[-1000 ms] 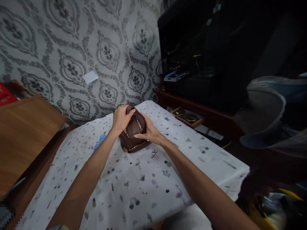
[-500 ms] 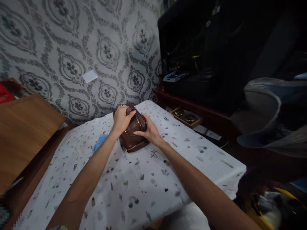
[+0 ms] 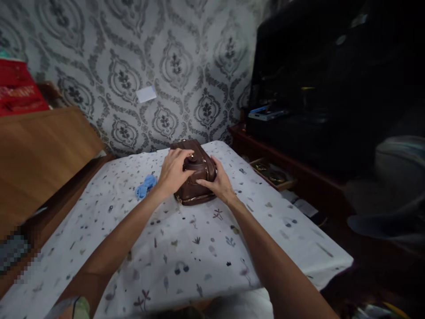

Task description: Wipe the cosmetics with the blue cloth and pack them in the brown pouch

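A brown leather bag [image 3: 195, 194] with gold-coloured zippers lies on the white patterned cloth [image 3: 199, 239]. My left hand [image 3: 174, 172] grips its left side, fingers bent over the top and thumb pointing across the front. On the right side, my right hand [image 3: 222, 181] clasps the bag, with the thumb on its front and the fingers along the side. Parts of the bag are covered by both hands. To the left of my left wrist lies a crumpled light blue cloth item [image 3: 146, 186].
A wooden panel [image 3: 46, 150] stands at the left, with a red package [image 3: 20, 88] behind it. At the right is a large dark screen [image 3: 318, 75], and below it an open drawer [image 3: 270, 173] with items. A pale card [image 3: 146, 94] is on the patterned wall.
The view has swung left. My left hand has slid from the bag's top toward its left side, showing more of the top. My right hand stays on the bag's right side.
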`<state>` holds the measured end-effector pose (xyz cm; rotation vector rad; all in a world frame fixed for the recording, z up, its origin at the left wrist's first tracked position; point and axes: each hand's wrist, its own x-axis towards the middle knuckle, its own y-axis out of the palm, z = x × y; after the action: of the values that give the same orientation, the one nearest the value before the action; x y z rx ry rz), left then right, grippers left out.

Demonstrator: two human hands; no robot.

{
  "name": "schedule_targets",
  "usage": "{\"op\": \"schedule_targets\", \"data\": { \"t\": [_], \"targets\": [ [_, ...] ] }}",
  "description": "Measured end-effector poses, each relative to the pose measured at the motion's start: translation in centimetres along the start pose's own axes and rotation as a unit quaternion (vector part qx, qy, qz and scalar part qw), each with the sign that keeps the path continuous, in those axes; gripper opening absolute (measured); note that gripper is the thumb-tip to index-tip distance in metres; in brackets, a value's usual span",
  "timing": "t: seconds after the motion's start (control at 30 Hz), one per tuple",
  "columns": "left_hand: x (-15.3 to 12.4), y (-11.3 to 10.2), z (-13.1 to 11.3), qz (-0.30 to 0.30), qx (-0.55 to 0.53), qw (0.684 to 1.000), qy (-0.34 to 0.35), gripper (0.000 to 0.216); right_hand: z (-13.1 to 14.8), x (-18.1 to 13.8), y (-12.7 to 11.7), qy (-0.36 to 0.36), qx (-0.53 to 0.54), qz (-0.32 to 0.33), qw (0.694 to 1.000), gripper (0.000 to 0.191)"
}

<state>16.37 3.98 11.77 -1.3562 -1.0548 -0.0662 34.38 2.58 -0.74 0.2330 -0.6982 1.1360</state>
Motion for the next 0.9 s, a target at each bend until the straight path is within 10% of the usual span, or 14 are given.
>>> {"op": "schedule_targets", "data": {
  "t": [0.13,0.9],
  "targets": [
    [-0.9,-0.7,1.3,0.004,0.051,0.998,-0.047,0.006,0.0,-0.1,0.1,-0.009,-0.012,0.005,1.0,0.109],
    [-4.5,0.3,-0.5,-0.024,0.072,0.997,-0.01,0.01,0.3,-0.2,0.1,-0.015,-0.041,0.015,0.999,0.106]
  ]
}}
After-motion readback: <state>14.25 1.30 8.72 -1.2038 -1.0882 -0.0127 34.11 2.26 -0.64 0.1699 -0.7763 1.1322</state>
